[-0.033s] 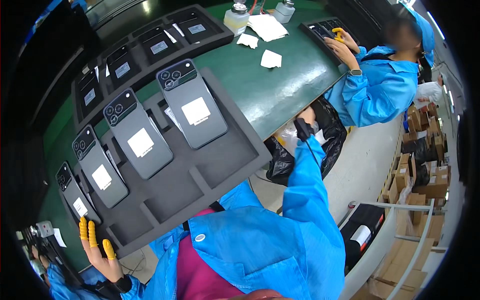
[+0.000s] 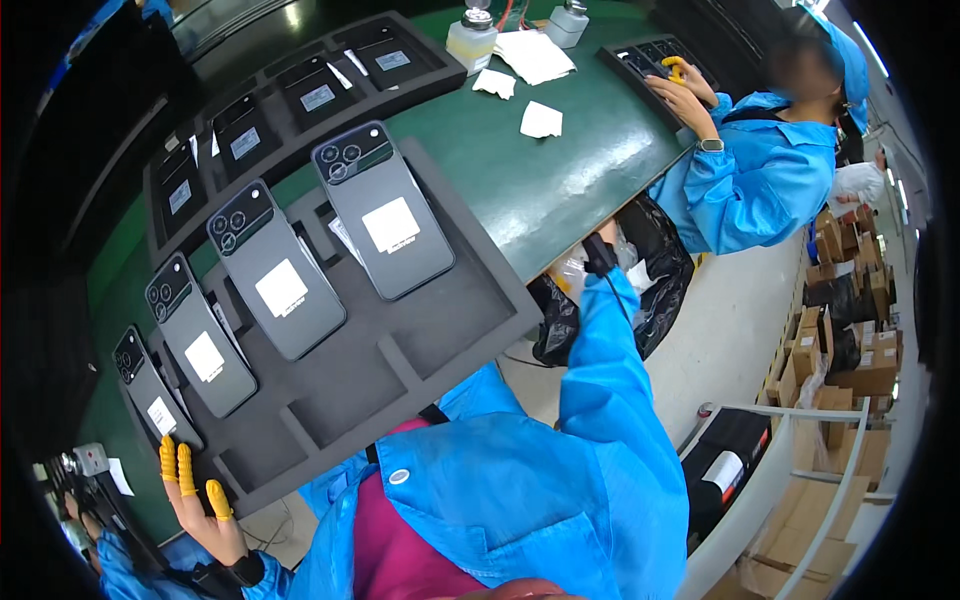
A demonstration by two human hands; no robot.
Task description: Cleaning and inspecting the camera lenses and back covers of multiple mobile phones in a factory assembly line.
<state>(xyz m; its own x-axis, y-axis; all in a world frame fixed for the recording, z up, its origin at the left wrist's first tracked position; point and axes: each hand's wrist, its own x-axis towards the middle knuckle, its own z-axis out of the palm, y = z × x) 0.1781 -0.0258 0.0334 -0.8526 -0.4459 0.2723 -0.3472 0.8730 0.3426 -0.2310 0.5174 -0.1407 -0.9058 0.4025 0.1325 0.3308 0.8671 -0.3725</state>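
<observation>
Yellow finger cots cover three fingertips of my left hand. It lies at the near left corner of a dark foam tray, fingers stretched out and apart, beside the smallest-looking phone. Three more grey phones, a second, a third and a fourth, lie back up in the tray, each with a white label. My right hand reaches past the table edge over a black bin bag; its fingers are hidden behind the wrist, which wears a black strap.
Behind stands another foam tray with dark phones. White wipes and a pump bottle are on the green table. At right a co-worker handles a small tray. Cardboard boxes are stacked beyond.
My right forearm and hand have shifted slightly to the left over the bin bag. My left hand and the phones have hardly moved.
</observation>
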